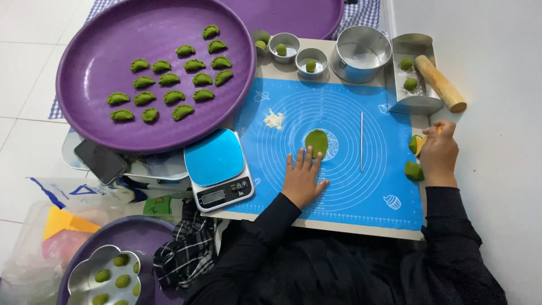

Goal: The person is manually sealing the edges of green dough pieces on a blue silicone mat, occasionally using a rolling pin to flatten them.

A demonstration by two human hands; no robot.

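Pressing flat with fingers spread, the left hand [302, 178] lies on the blue mat [372, 186], its fingertips touching a round green dough piece [317, 140]. The right hand [437, 152] is curled at the mat's right edge (holding something small and orange, hard to make out), near two green dough balls [414, 170]. A kitchen scale [217, 168] sits just left. Folded green dumplings [169, 79] fill the purple tray [101, 34].

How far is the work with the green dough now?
Done: many folded green dumplings lie on the purple tray. In hand: the left hand touches a flat dough disc on the blue mat. Left: dough balls wait unshaped in small metal cups and trays.
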